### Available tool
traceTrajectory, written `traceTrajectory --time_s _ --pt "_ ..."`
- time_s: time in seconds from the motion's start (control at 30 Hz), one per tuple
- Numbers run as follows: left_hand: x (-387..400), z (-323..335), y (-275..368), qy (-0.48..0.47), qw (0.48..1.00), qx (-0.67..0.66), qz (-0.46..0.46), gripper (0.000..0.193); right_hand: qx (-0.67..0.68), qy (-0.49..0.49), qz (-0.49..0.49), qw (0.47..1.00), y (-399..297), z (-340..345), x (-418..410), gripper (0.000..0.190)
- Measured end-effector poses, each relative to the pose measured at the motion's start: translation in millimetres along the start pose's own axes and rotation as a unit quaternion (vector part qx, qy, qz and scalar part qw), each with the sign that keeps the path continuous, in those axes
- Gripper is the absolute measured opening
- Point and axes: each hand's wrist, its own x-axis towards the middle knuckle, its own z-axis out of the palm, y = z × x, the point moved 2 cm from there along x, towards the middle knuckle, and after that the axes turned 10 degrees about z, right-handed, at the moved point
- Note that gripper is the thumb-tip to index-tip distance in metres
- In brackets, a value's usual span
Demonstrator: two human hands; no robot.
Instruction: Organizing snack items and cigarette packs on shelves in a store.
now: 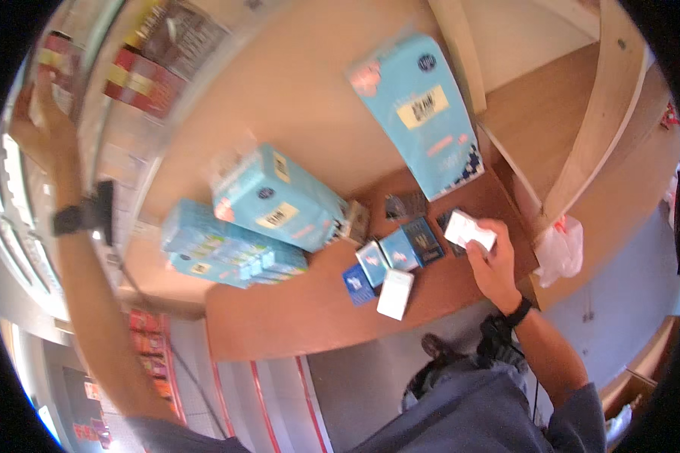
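Observation:
My right hand (492, 263) grips a small white box (469, 231) above the right part of the brown shelf (283, 317). Left of it on the shelf lie a dark box (422, 242), a light blue box (399, 250), a blue-and-white box (372, 263), a dark blue box (358, 284) and a white box (395, 293). My left hand (45, 127) is raised at the far upper left, its fingers spread beside a red packet (61, 68) on the upper rack; whether it touches the packet is unclear. A dark band with a black device is on the left wrist.
A tall light blue package (422, 116) stands at the back of the shelf; more blue packages (277, 198) stand at the left. Wooden dividers (595, 124) rise on the right, with a white plastic bag (561, 249) below them. A dark cable (187, 368) hangs at lower left.

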Motion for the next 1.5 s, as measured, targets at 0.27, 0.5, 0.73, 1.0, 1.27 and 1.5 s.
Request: traceTrajectory --time_s 0.27,0.5,0.73,1.0,1.27,1.5 --pt "-216 19 255 -0.231 0.962 -0.103 0.100 0.045 0.018 -0.043 0.033 0.998 0 -9 8 0.035" --pt "-378 59 359 -0.408 0.849 -0.267 -0.204 0.064 0.056 -0.057 0.045 0.996 -1 1 22 0.033" --pt "-422 95 358 -0.458 0.740 -0.220 -0.441 0.043 0.016 -0.044 0.055 0.997 15 -2 10 0.031" --pt "-412 75 342 -0.296 0.801 -0.296 -0.428 0.040 -0.005 -0.020 0.028 0.999 -5 -2 -2 0.031" --pt "-363 31 319 -0.145 0.797 -0.360 -0.462 0.032 -0.012 -0.042 0.038 0.998 -2 -3 2 0.027" --pt "-250 -26 231 0.072 0.872 -0.325 -0.358 0.030 -0.012 -0.094 0.005 0.995 3 1 7 0.026"
